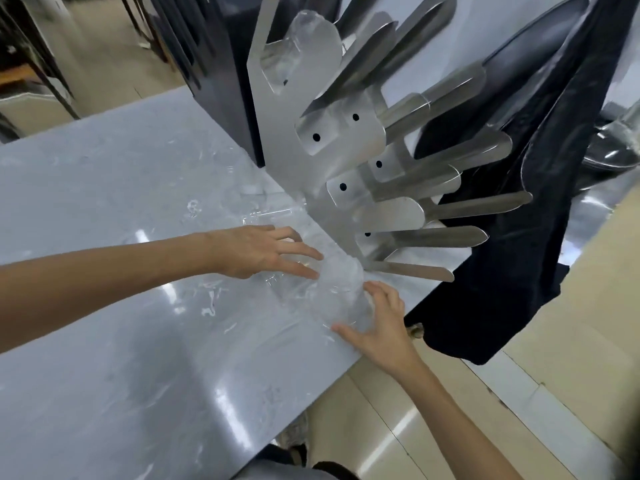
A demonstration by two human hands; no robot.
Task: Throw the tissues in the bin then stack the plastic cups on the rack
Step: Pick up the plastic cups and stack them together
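A clear plastic cup [341, 292] lies on its side on the grey table [104, 202], near the table's right edge at the foot of the metal rack [301, 161]. My right hand [381, 323] curls around the cup's open end, with the thumb under its rim. My left hand [259, 251] reaches in from the left with its fingers spread, and the fingertips touch the cup's other end. A second clear cup [266, 216] lies faintly visible behind my left hand. A third cup [298, 46] sits upside down on the rack's top prong.
The rack's flat metal prongs [450, 237] stick out to the right over the table edge. A black bag or cloth [502, 271] hangs just right of the rack. A dark panel [225, 64] stands behind the rack. Beige floor [519, 375] lies below the table edge.
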